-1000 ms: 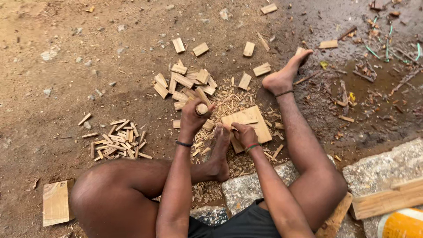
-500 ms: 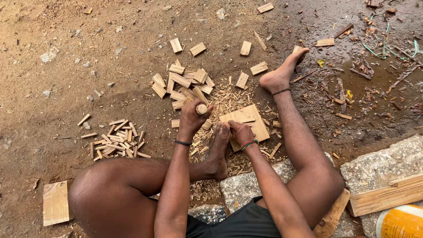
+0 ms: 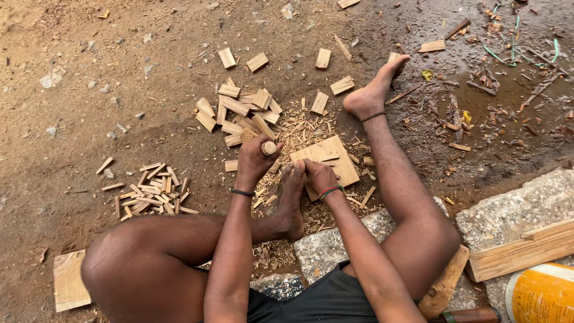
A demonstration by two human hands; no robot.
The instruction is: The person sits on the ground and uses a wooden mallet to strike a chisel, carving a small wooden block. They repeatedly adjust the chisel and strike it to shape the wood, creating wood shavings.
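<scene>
Gripping a round-ended wooden handle (image 3: 268, 148), the left hand (image 3: 254, 158) is fisted just left of a flat pale wood board (image 3: 332, 157) on the dirt; the right hand (image 3: 320, 175) is closed at the board's near edge, contents unclear. Cut blocks (image 3: 239, 110) beyond, thin sticks (image 3: 152, 190) left, yellow-orange container (image 3: 541, 294) bottom right, contents hidden.

Seated on a stone slab (image 3: 326, 248) on bare earth, a person grips a round wooden handle (image 3: 268, 148) in the left hand (image 3: 256, 158), while the right hand (image 3: 318, 174) presses on a flat wooden board (image 3: 332, 157). Cut wood blocks (image 3: 239, 110) lie heaped ahead, with thin split sticks (image 3: 149, 190) piled to the left.
</scene>
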